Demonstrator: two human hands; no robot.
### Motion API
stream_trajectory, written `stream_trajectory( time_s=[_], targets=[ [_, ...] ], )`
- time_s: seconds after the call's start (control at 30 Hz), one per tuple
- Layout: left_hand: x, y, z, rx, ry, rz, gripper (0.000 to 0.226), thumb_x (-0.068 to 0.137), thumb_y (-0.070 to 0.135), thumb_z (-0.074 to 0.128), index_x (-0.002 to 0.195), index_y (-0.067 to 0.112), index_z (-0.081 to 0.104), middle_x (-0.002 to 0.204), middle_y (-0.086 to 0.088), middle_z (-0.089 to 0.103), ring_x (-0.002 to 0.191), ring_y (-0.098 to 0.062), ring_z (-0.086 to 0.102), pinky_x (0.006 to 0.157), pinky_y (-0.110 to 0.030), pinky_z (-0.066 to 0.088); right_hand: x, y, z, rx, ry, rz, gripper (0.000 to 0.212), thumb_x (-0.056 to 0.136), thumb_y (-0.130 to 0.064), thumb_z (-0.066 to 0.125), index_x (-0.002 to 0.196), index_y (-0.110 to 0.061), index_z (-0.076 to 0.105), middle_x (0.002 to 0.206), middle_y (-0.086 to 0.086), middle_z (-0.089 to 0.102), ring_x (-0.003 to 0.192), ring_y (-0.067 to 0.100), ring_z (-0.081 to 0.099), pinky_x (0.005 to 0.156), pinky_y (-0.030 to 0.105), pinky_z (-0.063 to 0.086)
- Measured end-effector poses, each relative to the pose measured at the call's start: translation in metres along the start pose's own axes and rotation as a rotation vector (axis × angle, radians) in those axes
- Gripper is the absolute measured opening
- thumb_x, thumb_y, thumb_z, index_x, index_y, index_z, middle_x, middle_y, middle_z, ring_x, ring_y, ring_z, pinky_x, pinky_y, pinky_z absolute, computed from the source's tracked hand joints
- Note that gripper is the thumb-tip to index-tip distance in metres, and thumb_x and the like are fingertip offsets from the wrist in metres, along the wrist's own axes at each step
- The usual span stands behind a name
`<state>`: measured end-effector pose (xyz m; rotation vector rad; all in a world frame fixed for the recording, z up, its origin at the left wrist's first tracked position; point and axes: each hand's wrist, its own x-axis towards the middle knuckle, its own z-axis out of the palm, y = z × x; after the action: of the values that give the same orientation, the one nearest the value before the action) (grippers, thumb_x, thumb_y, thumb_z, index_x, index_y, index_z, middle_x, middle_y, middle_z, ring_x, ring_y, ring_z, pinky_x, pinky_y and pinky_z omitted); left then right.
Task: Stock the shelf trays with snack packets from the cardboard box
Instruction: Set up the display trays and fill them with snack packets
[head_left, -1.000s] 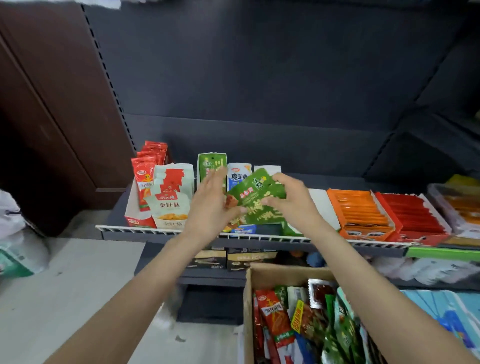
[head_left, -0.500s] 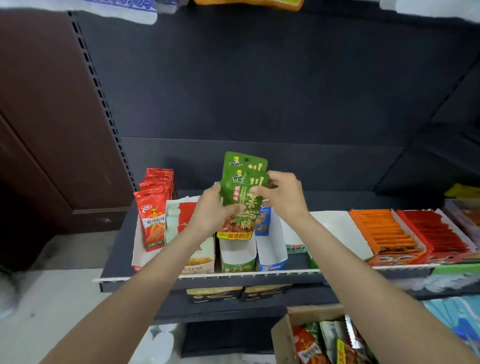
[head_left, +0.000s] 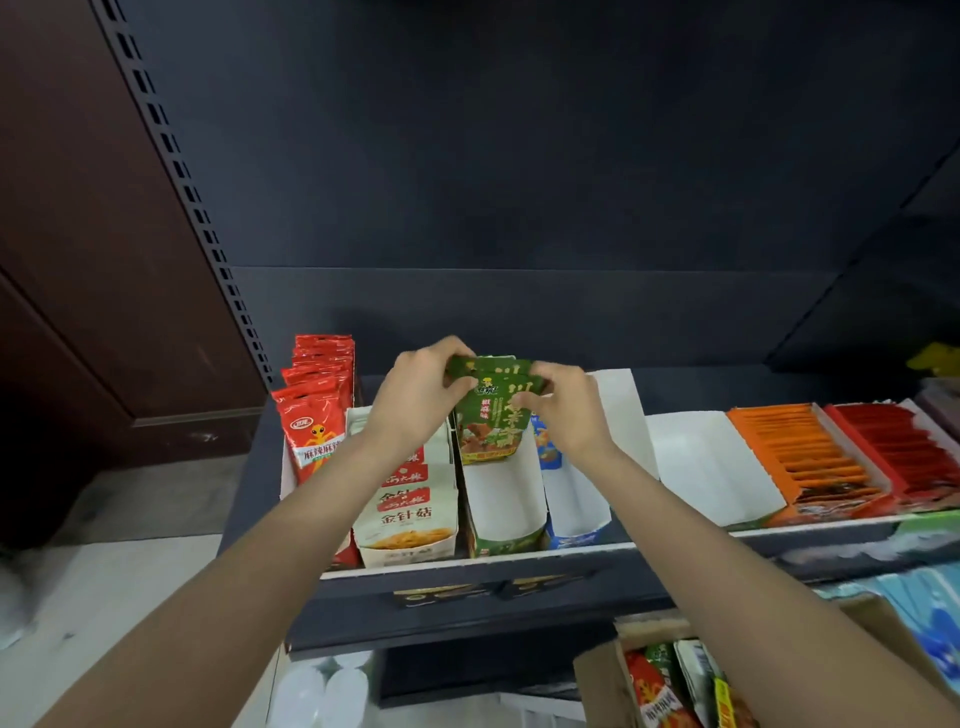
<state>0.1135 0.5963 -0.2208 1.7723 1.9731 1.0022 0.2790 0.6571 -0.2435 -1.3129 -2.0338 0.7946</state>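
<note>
- At the centre of the frame, the left hand (head_left: 421, 400) and right hand (head_left: 566, 410) together pinch the top edge of a small stack of green snack packets (head_left: 491, 415), fingers curled round it.
- Upright, the packets' lower ends sit in the far end of a green-fronted shelf tray (head_left: 506, 519) with a white lining.
- Left of it, a cream tray (head_left: 410, 519) of packets and a row of red packets (head_left: 314, 415).
- Right of it, a blue-fronted tray (head_left: 576, 512), a white tray (head_left: 711, 467), then orange packets (head_left: 800, 452) and red ones (head_left: 904, 447).
- Lower right, the cardboard box (head_left: 597, 680) holds mixed packets, partly behind the right forearm.
</note>
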Motion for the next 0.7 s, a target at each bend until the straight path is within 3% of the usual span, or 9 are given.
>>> stream_trajectory(
  time_s=[0.07, 0.13, 0.23, 0.33, 0.43, 0.7],
  targets=[
    [0.002, -0.001, 0.002, 0.053, -0.029, 0.046, 0.016, 0.088, 0.014, 0.063, 0.103, 0.019, 0.062, 0.094, 0.004, 0.069, 0.088, -0.014, 0.064, 0.078, -0.037, 0.054, 0.001, 0.006, 0.008, -0.109, -0.021, -0.044, 0.004, 0.083, -0.004, 0.067, 0.086, -0.007, 0.067, 0.082, 0.002, 0.064, 0.074, 0.015, 0.056, 0.060, 0.014, 0.042],
    [0.005, 0.001, 0.006, 0.207, -0.085, 0.092, 0.014, 0.090, 0.015, 0.060, 0.102, 0.020, 0.063, 0.097, 0.004, 0.068, 0.092, -0.016, 0.064, 0.080, -0.036, 0.053, 0.004, 0.009, 0.013, -0.218, -0.029, -0.062, 0.006, 0.086, -0.009, 0.064, 0.090, -0.010, 0.067, 0.088, 0.003, 0.064, 0.080, 0.019, 0.057, 0.065, 0.028, 0.044],
    [0.012, 0.002, 0.010, 0.364, -0.072, 0.139, 0.018, 0.094, 0.018, 0.054, 0.108, 0.019, 0.065, 0.106, 0.000, 0.067, 0.098, -0.020, 0.062, 0.085, -0.034, 0.048, 0.008, 0.007, 0.014, -0.349, -0.018, -0.082, 0.011, 0.088, -0.013, 0.062, 0.098, -0.012, 0.065, 0.093, 0.002, 0.060, 0.085, 0.021, 0.057, 0.063, 0.029, 0.039],
    [0.018, 0.000, 0.016, 0.451, -0.027, 0.149, 0.023, 0.096, 0.015, 0.050, 0.112, 0.020, 0.065, 0.108, -0.001, 0.065, 0.101, -0.021, 0.059, 0.086, -0.033, 0.043, 0.014, 0.002, 0.015, -0.324, 0.014, -0.115, 0.015, 0.087, -0.012, 0.062, 0.101, -0.014, 0.064, 0.097, 0.002, 0.059, 0.092, 0.019, 0.057, 0.069, 0.036, 0.050],
    [0.019, -0.002, 0.021, 0.499, -0.009, 0.112, 0.026, 0.095, 0.013, 0.050, 0.116, 0.020, 0.063, 0.109, -0.002, 0.063, 0.104, -0.021, 0.055, 0.085, -0.032, 0.040, 0.021, -0.003, 0.016, -0.258, 0.037, -0.122, 0.017, 0.086, -0.006, 0.062, 0.101, -0.014, 0.064, 0.099, 0.001, 0.058, 0.097, 0.019, 0.056, 0.078, 0.043, 0.051],
    [-0.004, 0.014, 0.022, 0.422, 0.058, 0.071, 0.029, 0.095, 0.018, 0.051, 0.123, 0.020, 0.057, 0.120, 0.000, 0.058, 0.113, -0.020, 0.048, 0.092, -0.031, 0.035, 0.002, -0.006, 0.001, -0.216, -0.025, -0.136, 0.025, 0.090, -0.006, 0.057, 0.113, -0.011, 0.062, 0.113, 0.005, 0.056, 0.108, 0.019, 0.052, 0.089, 0.032, 0.047]
  ],
)
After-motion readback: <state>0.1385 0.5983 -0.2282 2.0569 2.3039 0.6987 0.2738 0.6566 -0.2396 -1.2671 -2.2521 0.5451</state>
